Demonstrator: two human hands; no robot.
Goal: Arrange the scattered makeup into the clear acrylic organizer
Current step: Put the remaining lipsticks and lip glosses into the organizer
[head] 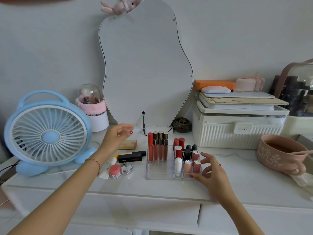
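White dresser top (152, 189): organizer (159, 173), blue fan (47, 133), mirror (145, 65) against wall

Your right hand (211, 173) touches the clear acrylic organizer's (158, 175) front right corner; left of the organizer, your open left hand (116, 135) hovers above a gold rectangular lipstick box (129, 144).

From my feed I see both forearms bare — no sleeves. The left hand (116, 135) has red-painted nails, and a thin red-and-white braided string circles its wrist. The right hand (213, 173) shows the same red polish — plus a small red ring on one finger.
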